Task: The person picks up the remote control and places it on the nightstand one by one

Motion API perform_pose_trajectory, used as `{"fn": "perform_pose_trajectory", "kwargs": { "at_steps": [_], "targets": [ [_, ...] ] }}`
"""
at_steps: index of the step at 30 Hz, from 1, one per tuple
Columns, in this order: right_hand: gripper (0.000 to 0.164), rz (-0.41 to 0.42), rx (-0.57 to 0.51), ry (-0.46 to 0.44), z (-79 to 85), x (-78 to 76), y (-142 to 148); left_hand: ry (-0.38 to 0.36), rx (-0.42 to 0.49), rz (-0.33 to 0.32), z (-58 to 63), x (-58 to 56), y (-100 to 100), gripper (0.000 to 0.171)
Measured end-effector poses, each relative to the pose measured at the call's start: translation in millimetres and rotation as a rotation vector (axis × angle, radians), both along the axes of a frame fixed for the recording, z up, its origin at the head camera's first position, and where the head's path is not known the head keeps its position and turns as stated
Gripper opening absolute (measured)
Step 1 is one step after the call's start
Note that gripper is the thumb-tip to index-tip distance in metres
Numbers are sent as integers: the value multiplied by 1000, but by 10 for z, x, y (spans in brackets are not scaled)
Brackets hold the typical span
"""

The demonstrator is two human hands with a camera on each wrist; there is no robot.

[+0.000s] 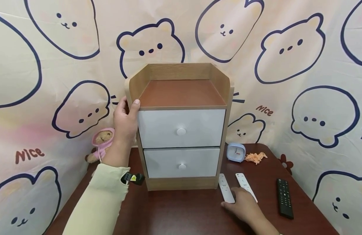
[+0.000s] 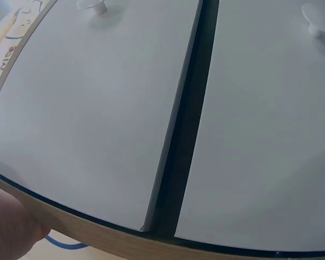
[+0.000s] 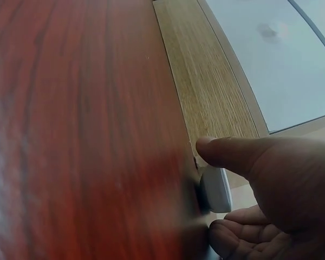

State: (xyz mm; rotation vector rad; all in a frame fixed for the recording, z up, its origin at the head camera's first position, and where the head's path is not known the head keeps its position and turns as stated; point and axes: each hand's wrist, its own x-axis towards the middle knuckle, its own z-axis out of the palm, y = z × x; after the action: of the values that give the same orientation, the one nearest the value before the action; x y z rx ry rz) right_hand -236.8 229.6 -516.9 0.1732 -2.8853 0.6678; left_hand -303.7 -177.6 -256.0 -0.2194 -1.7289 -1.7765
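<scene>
A small wood-toned drawer cabinet (image 1: 181, 183) with two white drawers and an open top shelf stands upright on the table. My left hand (image 1: 126, 120) grips its left side panel near the top, thumb at the front edge, other fingers mostly hidden. In the left wrist view, the white drawer fronts (image 2: 97, 119) fill the frame. My right hand (image 1: 244, 204) is low over the near end of a white remote control (image 1: 226, 188). In the right wrist view, thumb and fingers lie on either side of the remote's end (image 3: 219, 189), with a small gap showing.
A second white remote (image 1: 245, 186) lies partly behind my right hand, and a black remote (image 1: 284, 198) is farther right. A blue clock (image 1: 236, 152) and an orange crinkled bundle (image 1: 255, 158) are behind them. A plush toy (image 1: 103, 142) sits left, before the cartoon-printed curtain (image 1: 287, 114).
</scene>
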Motion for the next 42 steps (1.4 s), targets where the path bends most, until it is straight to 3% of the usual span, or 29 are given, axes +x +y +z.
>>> {"fn": "perform_pose_trajectory", "kwargs": {
  "at_steps": [5, 13, 21, 28, 35, 42],
  "targets": [
    [62, -7, -8, 9, 3, -6, 0, 30, 38, -13, 23, -6, 20, 46],
    [46, -56, -29, 12, 9, 9, 7, 28, 21, -9, 32, -9, 29, 45],
    [45, -99, -29, -41, 41, 5, -11, 18, 1, 1, 23, 6, 19, 46],
    [40, -142, -69, 40, 42, 21, 5, 29, 0, 1, 36, 12, 13, 46],
    [49, -202, -101, 72, 189, 76, 61, 19, -3, 3, 19, 16, 17, 48],
    [56, -281, -224, 54, 504, 124, 150, 27, -1, 7, 6, 12, 15, 48]
  ]
}}
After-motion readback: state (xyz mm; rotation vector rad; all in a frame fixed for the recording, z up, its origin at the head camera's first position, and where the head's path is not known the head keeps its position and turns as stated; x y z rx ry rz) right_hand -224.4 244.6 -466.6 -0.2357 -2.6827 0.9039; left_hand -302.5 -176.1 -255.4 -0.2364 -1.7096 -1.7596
